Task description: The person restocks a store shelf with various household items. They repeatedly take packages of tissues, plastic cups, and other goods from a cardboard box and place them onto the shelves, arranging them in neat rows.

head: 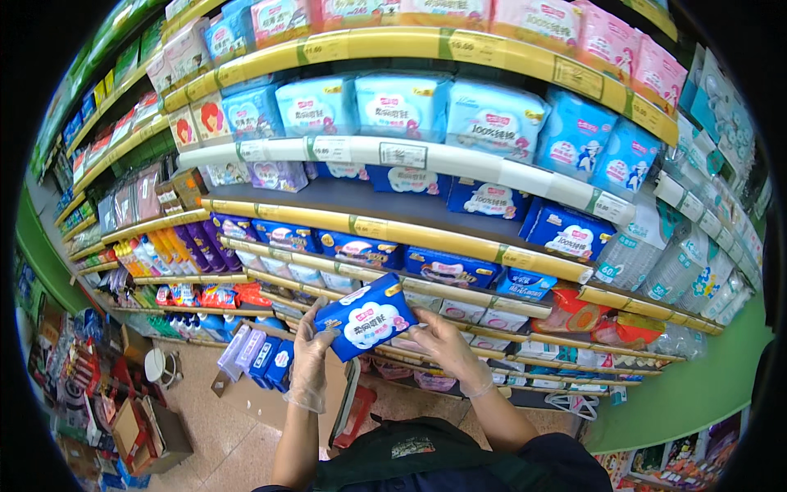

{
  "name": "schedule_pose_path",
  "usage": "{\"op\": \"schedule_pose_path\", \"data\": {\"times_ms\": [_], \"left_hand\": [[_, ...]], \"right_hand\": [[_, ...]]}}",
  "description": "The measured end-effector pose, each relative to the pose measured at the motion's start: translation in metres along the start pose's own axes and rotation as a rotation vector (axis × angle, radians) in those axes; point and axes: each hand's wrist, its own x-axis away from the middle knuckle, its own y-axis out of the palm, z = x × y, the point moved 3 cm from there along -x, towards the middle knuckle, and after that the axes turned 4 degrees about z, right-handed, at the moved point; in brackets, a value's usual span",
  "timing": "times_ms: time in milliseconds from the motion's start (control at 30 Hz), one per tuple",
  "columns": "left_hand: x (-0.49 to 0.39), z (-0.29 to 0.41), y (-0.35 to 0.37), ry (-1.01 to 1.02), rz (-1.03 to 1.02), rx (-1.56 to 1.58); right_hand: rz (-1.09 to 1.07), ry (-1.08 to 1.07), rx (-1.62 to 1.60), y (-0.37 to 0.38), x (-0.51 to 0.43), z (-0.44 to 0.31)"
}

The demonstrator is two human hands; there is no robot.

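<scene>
Both hands wear clear plastic gloves. Between them is a dark blue pack of sanitary pads [367, 317], tilted, its printed front turned up. My left hand [313, 344] grips the pack's left end, thumb on the front face. At the right end, the fingers of my right hand [446, 344] pinch the pack's edge. Beyond the hands, a grey shelf [369, 203] carries similar dark blue packs [569, 234] towards its back and right side. Below my left hand, an open cardboard box [270, 400] holds upright lilac packs [243, 350] and dark blue packs [276, 363].
Light blue packs [403, 107] line the shelf above, behind a white price rail [442, 158]. Clear plastic packages [639, 246] stand at the right. A white stool [163, 367] and an open carton [147, 433] are on the floor at left. Part of a red container [356, 415] shows near my body.
</scene>
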Motion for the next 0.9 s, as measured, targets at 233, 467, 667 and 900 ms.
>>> {"op": "schedule_pose_path", "data": {"times_ms": [233, 467, 667, 900], "left_hand": [[-0.024, 0.032, 0.06, 0.263, -0.224, -0.243], [-0.071, 0.065, 0.087, 0.58, -0.243, -0.239], [-0.131, 0.07, 0.076, 0.635, -0.103, -0.196], [-0.177, 0.086, 0.048, 0.626, -0.087, -0.212]], "right_hand": [[0.154, -0.216, -0.082, -0.044, -0.006, -0.038], [0.216, -0.545, -0.009, -0.035, -0.044, -0.081], [0.382, -0.752, 0.467, -0.01, -0.085, -0.103], [0.475, -0.764, 0.88, 0.022, -0.131, -0.112]]}}
